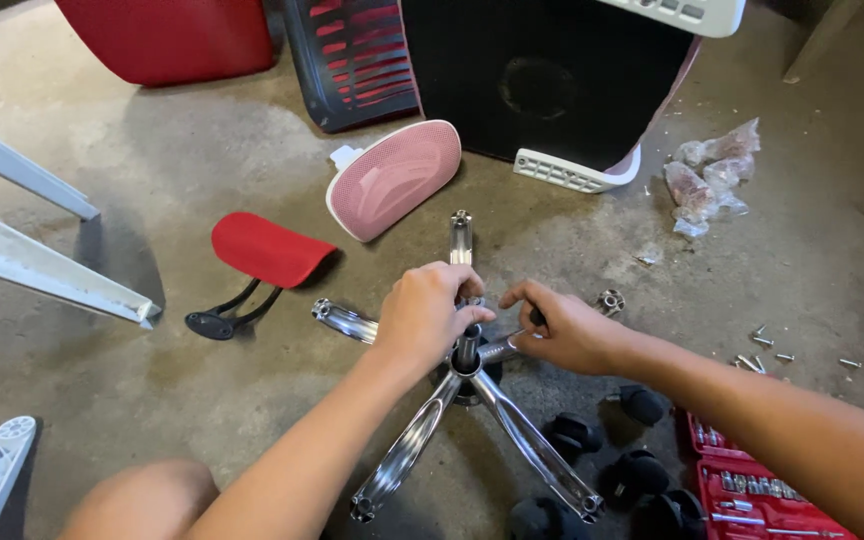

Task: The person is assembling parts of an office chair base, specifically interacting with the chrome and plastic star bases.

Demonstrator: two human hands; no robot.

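A chrome star-shaped chair base (422, 430) lies on the concrete floor, its spokes pointing outward. My left hand (424, 315) is closed over the hub and the dark centre post. My right hand (567, 330) pinches a small dark part beside the hub, over the spoke that runs right. Several black caster wheels (632, 470) lie loose on the floor under my right forearm. What exactly sits between the fingers of either hand is hidden.
A pink mesh headrest (392, 180), a red padded armrest (267, 250), a black seat underside (542, 75) and a red chair back (167, 35) lie beyond the base. Loose screws (762, 350), crumpled plastic bags (712, 175) and a red socket set (752, 490) are at right. White frame legs (32, 260) stand left.
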